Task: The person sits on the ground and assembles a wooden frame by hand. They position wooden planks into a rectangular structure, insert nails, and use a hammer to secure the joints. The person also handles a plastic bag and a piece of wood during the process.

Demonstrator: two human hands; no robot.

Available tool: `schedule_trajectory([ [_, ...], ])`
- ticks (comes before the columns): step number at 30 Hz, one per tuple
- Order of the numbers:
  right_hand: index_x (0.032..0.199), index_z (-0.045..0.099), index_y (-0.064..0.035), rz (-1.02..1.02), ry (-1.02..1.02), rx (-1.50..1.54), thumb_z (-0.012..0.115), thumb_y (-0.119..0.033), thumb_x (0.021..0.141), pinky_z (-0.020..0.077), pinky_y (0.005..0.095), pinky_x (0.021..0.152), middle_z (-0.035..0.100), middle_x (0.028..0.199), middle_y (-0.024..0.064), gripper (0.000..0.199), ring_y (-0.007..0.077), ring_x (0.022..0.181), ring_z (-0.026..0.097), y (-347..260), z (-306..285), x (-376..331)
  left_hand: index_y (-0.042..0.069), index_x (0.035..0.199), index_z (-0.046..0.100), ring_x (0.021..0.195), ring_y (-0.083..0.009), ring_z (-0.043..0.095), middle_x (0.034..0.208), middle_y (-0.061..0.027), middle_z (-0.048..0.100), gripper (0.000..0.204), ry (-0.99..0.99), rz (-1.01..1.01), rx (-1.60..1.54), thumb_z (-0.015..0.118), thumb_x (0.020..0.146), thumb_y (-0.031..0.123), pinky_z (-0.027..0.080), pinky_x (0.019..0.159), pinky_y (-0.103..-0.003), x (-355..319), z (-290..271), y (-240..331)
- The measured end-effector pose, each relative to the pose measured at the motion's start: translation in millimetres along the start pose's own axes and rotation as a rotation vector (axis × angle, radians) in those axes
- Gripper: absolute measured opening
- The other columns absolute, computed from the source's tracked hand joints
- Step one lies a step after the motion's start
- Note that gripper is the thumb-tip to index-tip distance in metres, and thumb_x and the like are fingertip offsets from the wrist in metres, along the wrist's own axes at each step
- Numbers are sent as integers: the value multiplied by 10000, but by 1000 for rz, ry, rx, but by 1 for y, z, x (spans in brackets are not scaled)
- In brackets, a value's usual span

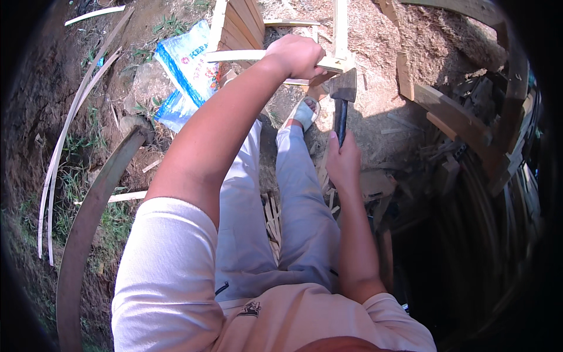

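Observation:
My left hand (296,57) is closed around a thin pale wooden strip (234,56), which runs out past the fist on both sides. In my right hand (343,158) is the dark handle of a hatchet (343,86), its broad metal head up beside the strip's right end. Whether the head touches the strip I cannot tell. Just beyond my left hand stands a slatted wooden piece (239,26), like the side of a crate, with an upright pale batten (341,29) to its right.
On the left, a blue and white plastic sack (186,70) lies on the ground near a long curved board (94,217) and thin bent strips (73,123). Planks (457,114) and shaded timber fill the right. Wood shavings (434,44) cover the far ground. My sandalled foot (305,112) is below the hatchet head.

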State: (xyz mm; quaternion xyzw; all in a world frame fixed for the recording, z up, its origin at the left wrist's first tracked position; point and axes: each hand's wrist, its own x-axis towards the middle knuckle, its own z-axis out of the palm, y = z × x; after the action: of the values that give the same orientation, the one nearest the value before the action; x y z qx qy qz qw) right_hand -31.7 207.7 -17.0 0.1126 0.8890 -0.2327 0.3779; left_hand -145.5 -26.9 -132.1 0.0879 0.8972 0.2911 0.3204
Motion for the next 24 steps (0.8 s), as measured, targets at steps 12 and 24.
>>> schedule_trajectory([
  [12,1119,603,33,20,-19,111,593,-280,1104,514,529,692,684,796,245,313,461,772,710,22,2,4,92,932,778,885,-386,751,863,-169,762,351,105,80,-20,725,958,438,591,815,-512,-4,12,-3],
  [24,1086,596,19,59,-44,235,617,-263,1103,513,475,640,651,738,171,283,316,682,696,32,-1,3,100,952,771,840,-394,740,815,-161,749,323,105,104,14,715,970,418,590,790,-514,-2,15,-2],
])
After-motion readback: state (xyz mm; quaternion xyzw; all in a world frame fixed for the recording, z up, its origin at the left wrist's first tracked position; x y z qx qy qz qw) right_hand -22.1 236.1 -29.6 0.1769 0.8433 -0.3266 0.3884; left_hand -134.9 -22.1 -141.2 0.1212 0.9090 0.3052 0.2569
